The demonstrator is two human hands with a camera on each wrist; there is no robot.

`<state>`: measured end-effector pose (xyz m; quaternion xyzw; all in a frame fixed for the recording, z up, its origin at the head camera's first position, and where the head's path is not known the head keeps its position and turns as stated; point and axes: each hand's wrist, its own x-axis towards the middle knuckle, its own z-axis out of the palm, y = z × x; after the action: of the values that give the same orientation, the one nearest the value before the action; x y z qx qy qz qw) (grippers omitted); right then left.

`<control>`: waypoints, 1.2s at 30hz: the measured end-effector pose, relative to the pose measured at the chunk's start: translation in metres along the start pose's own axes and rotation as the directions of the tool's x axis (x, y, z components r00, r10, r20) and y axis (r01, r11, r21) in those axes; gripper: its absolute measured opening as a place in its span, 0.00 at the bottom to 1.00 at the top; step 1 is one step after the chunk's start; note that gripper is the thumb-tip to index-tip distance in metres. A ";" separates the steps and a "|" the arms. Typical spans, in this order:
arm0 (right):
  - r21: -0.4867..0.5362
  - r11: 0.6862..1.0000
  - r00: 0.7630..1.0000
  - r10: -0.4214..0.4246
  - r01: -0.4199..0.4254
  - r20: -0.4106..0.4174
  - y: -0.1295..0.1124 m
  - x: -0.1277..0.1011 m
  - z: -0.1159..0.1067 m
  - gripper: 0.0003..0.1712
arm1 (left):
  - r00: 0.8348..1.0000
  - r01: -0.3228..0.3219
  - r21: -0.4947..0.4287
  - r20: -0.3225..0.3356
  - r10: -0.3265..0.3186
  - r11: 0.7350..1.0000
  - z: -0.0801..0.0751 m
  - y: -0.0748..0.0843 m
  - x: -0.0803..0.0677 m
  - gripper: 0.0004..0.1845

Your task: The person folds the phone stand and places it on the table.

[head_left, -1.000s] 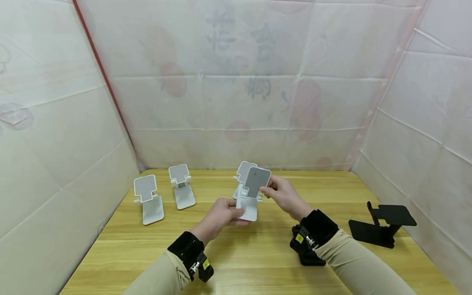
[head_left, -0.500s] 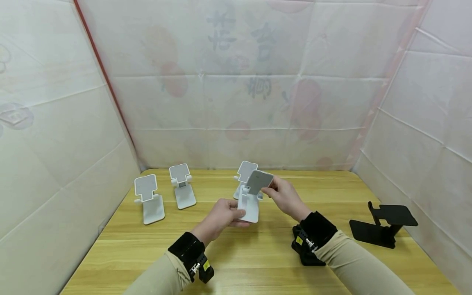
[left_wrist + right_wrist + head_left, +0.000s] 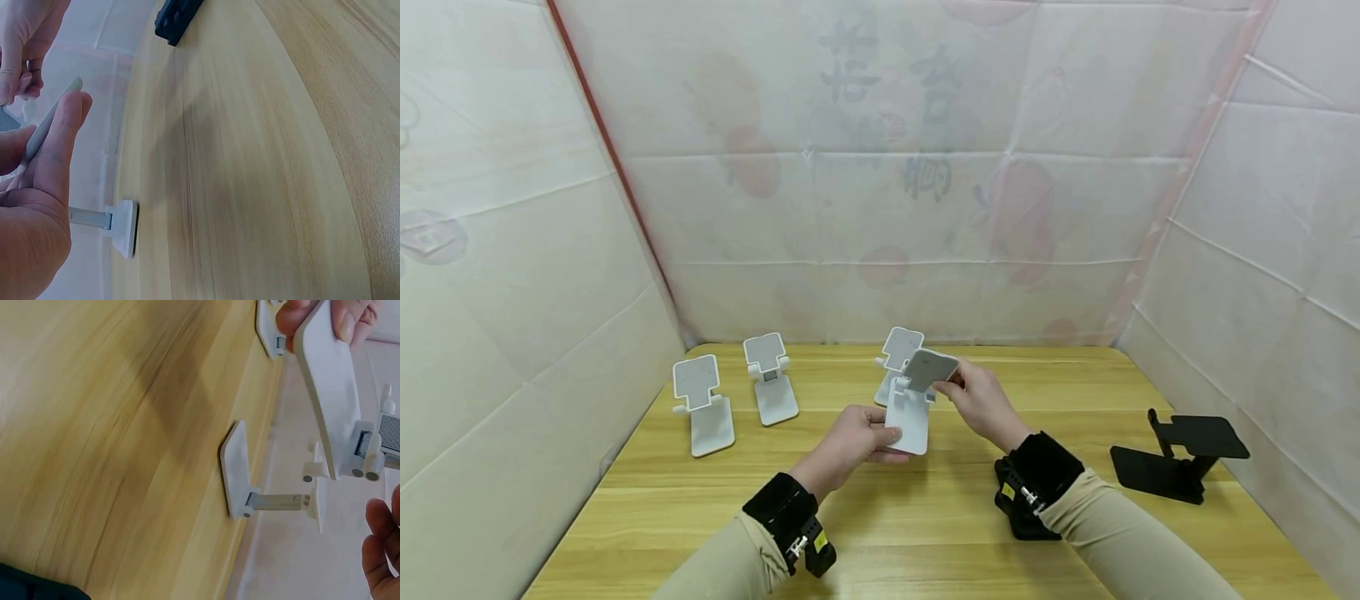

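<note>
Over the middle of the table, both hands hold a white phone stand [image 3: 908, 421]. My left hand [image 3: 853, 437] grips its flat base, thumb on top and fingers underneath. With thumb and fingers, my right hand [image 3: 981, 400] pinches the right edge of its grey-faced support plate [image 3: 929, 368], which tilts at an angle to the base. In the left wrist view, the base [image 3: 47, 128] shows edge-on between thumb and fingers. The right wrist view shows the base's broad face [image 3: 331, 381] and its hinge [image 3: 369, 456], raised off the table.
Behind the held stand, a matching white stand [image 3: 901, 346] is partly covered by it. Two more white stands, one nearer [image 3: 711, 425] and one farther [image 3: 775, 400], are upright on the left. A black stand [image 3: 1157, 473] occupies the right side. Sheeted walls [image 3: 880, 250] enclose the wooden table [image 3: 880, 533].
The support plate has tilted over in my right hand and looks shorter from above. The held stand has shifted slightly right and toward me. The other stands have stayed put.
</note>
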<state>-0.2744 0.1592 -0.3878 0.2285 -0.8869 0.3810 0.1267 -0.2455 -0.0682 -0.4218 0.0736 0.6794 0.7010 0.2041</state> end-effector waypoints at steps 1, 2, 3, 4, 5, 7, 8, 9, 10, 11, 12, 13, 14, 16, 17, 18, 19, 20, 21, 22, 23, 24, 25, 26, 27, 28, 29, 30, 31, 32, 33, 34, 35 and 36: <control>-0.008 1.000 1.000 -0.011 0.011 -0.008 0.000 0.000 0.000 0.12 | 1.000 0.001 0.000 0.001 -0.001 1.000 0.000 0.000 0.000 0.19; -0.019 1.000 1.000 -0.023 0.023 -0.016 0.000 0.000 0.001 0.12 | 1.000 0.001 -0.001 0.002 -0.001 1.000 0.000 0.000 0.000 0.19; -0.029 0.999 0.999 -0.034 0.034 -0.025 0.001 0.000 0.001 0.12 | 1.000 0.001 -0.002 0.003 -0.001 1.000 0.000 0.000 0.000 0.18; -0.041 0.998 0.998 -0.044 0.042 -0.034 0.001 0.000 0.001 0.11 | 1.000 0.000 -0.004 0.005 0.000 1.000 0.001 0.000 0.000 0.18; -0.052 0.997 0.998 -0.052 0.050 -0.042 0.001 0.000 0.002 0.11 | 1.000 -0.001 -0.006 0.006 0.001 1.000 0.001 0.000 0.000 0.18; -0.070 0.996 0.996 -0.065 0.061 -0.055 0.002 0.000 0.003 0.10 | 1.000 -0.004 -0.011 0.009 0.004 1.000 0.001 -0.001 -0.001 0.18; -0.080 0.994 0.995 -0.073 0.068 -0.062 0.003 0.000 0.003 0.09 | 1.000 -0.005 -0.012 0.009 0.005 1.000 0.001 -0.001 -0.001 0.19; -0.086 0.994 0.995 -0.078 0.072 -0.068 0.003 0.000 0.004 0.09 | 1.000 -0.007 -0.015 0.010 0.007 1.000 0.001 -0.001 0.000 0.19; -0.095 0.992 0.994 -0.086 0.079 -0.073 0.003 0.001 0.004 0.08 | 1.000 -0.008 -0.015 0.010 0.008 1.000 0.002 -0.002 -0.001 0.19; -0.102 0.991 0.993 -0.094 0.086 -0.078 0.004 0.001 0.005 0.08 | 1.000 -0.008 -0.014 0.009 0.008 1.000 0.002 -0.002 -0.001 0.19; -0.112 0.989 0.991 -0.103 0.093 -0.083 0.004 0.001 0.005 0.07 | 1.000 -0.010 -0.013 0.008 0.010 1.000 0.002 -0.002 -0.001 0.19; -0.121 0.988 0.990 -0.111 0.100 -0.089 0.004 0.001 0.005 0.07 | 1.000 -0.010 -0.014 0.009 0.010 1.000 0.002 -0.002 -0.001 0.19; -0.131 0.986 0.989 -0.119 0.107 -0.093 0.005 0.001 0.006 0.07 | 1.000 -0.009 -0.012 0.008 0.010 1.000 0.003 -0.002 -0.001 0.19; -0.149 0.982 0.986 -0.131 0.115 -0.100 0.005 0.001 0.006 0.07 | 1.000 -0.010 -0.009 0.009 0.010 1.000 0.003 -0.001 -0.001 0.19; -0.155 0.981 0.986 -0.133 0.116 -0.103 0.005 0.000 0.006 0.07 | 1.000 -0.010 -0.009 0.009 0.010 1.000 0.003 -0.001 -0.001 0.19; -0.160 0.980 0.985 -0.136 0.118 -0.105 0.004 0.000 0.006 0.07 | 1.000 -0.011 -0.009 0.010 0.011 1.000 0.003 -0.001 -0.001 0.19; -0.164 0.979 0.984 -0.140 0.121 -0.108 0.004 0.000 0.006 0.07 | 1.000 -0.011 -0.009 0.010 0.011 1.000 0.002 -0.001 -0.001 0.19; -0.169 0.978 0.984 -0.141 0.122 -0.111 0.004 0.000 0.007 0.07 | 1.000 -0.012 -0.009 0.009 0.012 1.000 0.002 -0.001 -0.001 0.19; -0.171 0.977 0.983 -0.145 0.125 -0.115 0.003 0.000 0.007 0.08 | 1.000 -0.014 -0.011 0.010 0.015 1.000 0.002 -0.001 -0.001 0.19; -0.173 0.977 0.982 -0.149 0.127 -0.119 0.003 0.001 0.007 0.08 | 1.000 -0.016 -0.013 0.010 0.016 1.000 0.002 -0.001 -0.001 0.19; -0.174 0.976 0.980 -0.153 0.130 -0.124 0.003 0.001 0.007 0.09 | 1.000 -0.016 -0.015 0.010 0.016 1.000 0.001 -0.001 -0.001 0.19; -0.175 0.976 0.979 -0.156 0.132 -0.129 0.003 0.001 0.008 0.09 | 1.000 -0.017 -0.018 0.011 0.017 1.000 0.001 -0.001 -0.001 0.19; -0.176 0.975 0.978 -0.158 0.133 -0.135 0.003 0.001 0.008 0.09 | 1.000 -0.016 -0.019 0.009 0.017 1.000 0.001 -0.001 -0.002 0.19; -0.177 0.975 0.977 -0.159 0.134 -0.141 0.003 0.001 0.008 0.09 | 1.000 -0.016 -0.022 0.008 0.016 1.000 0.000 -0.002 -0.002 0.19; -0.179 0.974 0.976 -0.164 0.137 -0.144 0.003 0.001 0.008 0.09 | 1.000 -0.015 -0.025 0.007 0.015 1.000 -0.001 -0.002 -0.002 0.19; -0.180 0.974 0.975 -0.166 0.139 -0.147 0.003 0.001 0.008 0.09 | 1.000 -0.013 -0.028 0.004 0.013 1.000 -0.001 -0.002 -0.002 0.19; -0.178 0.974 0.975 -0.167 0.140 -0.149 0.003 0.001 0.008 0.09 | 1.000 -0.012 -0.032 0.001 0.012 0.999 -0.002 -0.002 -0.002 0.19; -0.175 0.974 0.973 -0.170 0.143 -0.153 0.003 0.001 0.008 0.09 | 1.000 -0.009 -0.035 -0.004 0.009 0.999 -0.003 -0.003 -0.002 0.20; -0.171 0.974 0.972 -0.173 0.146 -0.159 0.002 0.002 0.007 0.08 | 1.000 -0.007 -0.037 -0.010 0.006 0.999 -0.004 -0.003 -0.002 0.20; -0.166 0.975 0.971 -0.177 0.150 -0.163 0.002 0.002 0.006 0.08 | 1.000 -0.004 -0.042 -0.016 0.003 0.999 -0.005 -0.003 -0.002 0.20; -0.160 0.975 0.969 -0.182 0.156 -0.168 0.001 0.002 0.005 0.08 | 1.000 -0.001 -0.045 -0.023 0.000 0.999 -0.006 -0.004 -0.003 0.20; -0.151 0.975 0.967 -0.186 0.160 -0.174 0.000 0.003 0.004 0.07 | 1.000 0.002 -0.050 -0.029 -0.004 0.999 -0.007 -0.004 -0.003 0.20; -0.142 0.976 0.964 -0.192 0.167 -0.182 -0.001 0.003 0.002 0.07 | 0.999 0.003 -0.049 -0.034 -0.005 0.999 -0.008 -0.005 -0.003 0.20; -0.135 0.975 0.961 -0.202 0.178 -0.191 -0.002 0.004 0.001 0.07 | 0.999 0.006 -0.050 -0.039 -0.008 0.999 -0.009 -0.006 -0.003 0.20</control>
<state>-0.2768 0.1564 -0.3856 0.2645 -0.8640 0.3358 0.2660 -0.2453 -0.0777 -0.4274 0.0522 0.6659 0.7183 0.1949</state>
